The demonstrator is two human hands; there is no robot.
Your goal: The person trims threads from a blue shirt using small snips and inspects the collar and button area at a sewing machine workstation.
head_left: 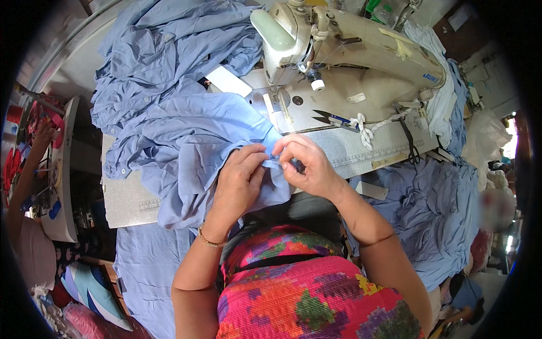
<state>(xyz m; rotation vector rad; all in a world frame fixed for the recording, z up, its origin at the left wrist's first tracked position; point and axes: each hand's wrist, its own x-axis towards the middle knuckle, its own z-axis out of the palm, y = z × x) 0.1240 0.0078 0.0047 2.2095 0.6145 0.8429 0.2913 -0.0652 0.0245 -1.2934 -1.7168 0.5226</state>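
Left fingers (252, 151) and right fingers (294, 150) pinch the cloth (192, 121) closely. Best keep its edge flat between them.

The cloth (195, 133) is light blue, the sewing machine (375, 51) cream, the patterned top (282, 294) multicoloured.

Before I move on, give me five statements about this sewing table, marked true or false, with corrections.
1. The left hand and right hand are both on light-blue cloth. True.
2. A knotted white cord lies near the dark snips. True.
3. The right hand grips the snips. False: they lie apart from both hands.
4. The sewing machine is painted black. False: it is off-white.
5. The person's patterned top is multicoloured, with much pink. True.
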